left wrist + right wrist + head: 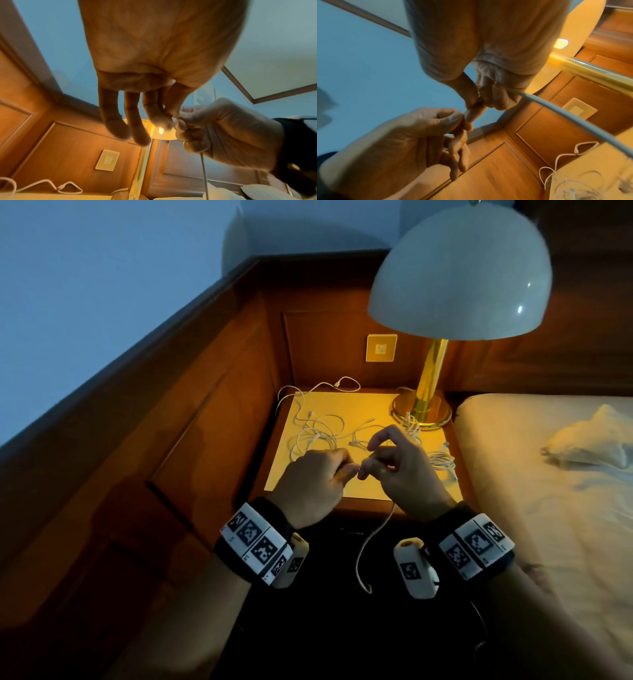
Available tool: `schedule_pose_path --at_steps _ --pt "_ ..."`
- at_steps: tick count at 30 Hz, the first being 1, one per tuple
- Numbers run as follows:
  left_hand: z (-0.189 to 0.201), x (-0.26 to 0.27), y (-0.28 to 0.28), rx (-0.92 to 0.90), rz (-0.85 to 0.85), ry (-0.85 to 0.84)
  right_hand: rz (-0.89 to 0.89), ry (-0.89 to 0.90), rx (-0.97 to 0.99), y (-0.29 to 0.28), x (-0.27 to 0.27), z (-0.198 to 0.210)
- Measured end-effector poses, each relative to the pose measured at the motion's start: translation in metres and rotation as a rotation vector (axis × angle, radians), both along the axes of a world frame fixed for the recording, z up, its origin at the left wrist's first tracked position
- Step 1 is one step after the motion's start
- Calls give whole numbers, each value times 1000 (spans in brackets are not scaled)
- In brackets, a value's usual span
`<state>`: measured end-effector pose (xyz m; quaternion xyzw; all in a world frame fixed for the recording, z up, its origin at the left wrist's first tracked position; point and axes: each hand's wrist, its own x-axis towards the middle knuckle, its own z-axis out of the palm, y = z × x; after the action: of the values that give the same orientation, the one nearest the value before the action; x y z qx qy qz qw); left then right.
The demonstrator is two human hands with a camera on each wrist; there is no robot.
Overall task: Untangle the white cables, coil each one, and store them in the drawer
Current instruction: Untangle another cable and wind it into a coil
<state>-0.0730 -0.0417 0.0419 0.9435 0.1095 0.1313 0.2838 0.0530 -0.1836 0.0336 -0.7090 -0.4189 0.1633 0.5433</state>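
wrist bands: black-and-white marker bands point(255, 546) on both wrists, nearest the head camera, small white camera units on the inner sides
hanging cable point(371, 542): white, drops from under the right hand past the near edge of the nightstand, end curls low between the wrists
left hand point(313, 481): over the near edge of the nightstand, thumb and forefinger pinched on the cable end; other fingers loose and extended in the left wrist view
right hand point(400, 467): just right of the left, fingertips touching it; thumb and bent forefinger pinch the same cable, lower fingers curled round it, one finger raised
cable in right wrist view: runs out of the curled fingers point(501, 97) and sweeps off to the right
tangled cables point(318, 433): white, loose heap on the far-left part of the nightstand top, one loop over the far edge
second bundle point(442, 460): white, near right edge, beside the right hand
nightstand point(363, 491): wood, top lit yellow
lamp point(459, 275): white dome shade, brass stem and base at far right of the top, lit
wall plate point(381, 348): on wood panel behind
bed point(548, 474): right, pale sheet
drawer: cannot tell, front is dark
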Motion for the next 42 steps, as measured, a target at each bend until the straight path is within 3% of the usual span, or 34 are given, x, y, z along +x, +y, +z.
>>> schedule_pose_path --at_steps 3,6,7,9,12,16,19,25,31,34,38,40,42 --pt "-3 5 -2 -215 111 -185 -10 92 96 -8 4 -13" --pt "5 -1 5 -715 211 -323 -13 317 172 -15 14 -37" --pt "6 -5 7 -845 213 -311 -38 379 196 -16 17 -43" --pt "0 -12 11 -934 151 -147 -77 404 232 -16 22 -48" --pt "-13 -18 10 -1033 73 92 -4 225 206 -14 24 -35" --pt "-10 -1 3 -1267 123 99 247 -125 33 -1 18 -14" --pt "-3 11 -11 -1436 77 199 268 -194 -15 7 17 -6" --pt "-4 17 -22 -1494 -43 225 25 52 159 8 11 -10" --pt "-1 21 -21 -1575 -150 -29 -47 241 191 11 -2 -39" --pt "-5 24 -18 -1655 -174 -146 -73 198 116 11 -15 -48" --pt "-11 41 -13 -1661 -162 -277 -51 -31 -78 9 -24 -52" --pt "-13 48 -6 -1597 -150 -334 14 -111 -121 6 -28 -52" --pt "-15 53 0 -1391 -151 -297 -6 -170 -115 2 -28 -50"
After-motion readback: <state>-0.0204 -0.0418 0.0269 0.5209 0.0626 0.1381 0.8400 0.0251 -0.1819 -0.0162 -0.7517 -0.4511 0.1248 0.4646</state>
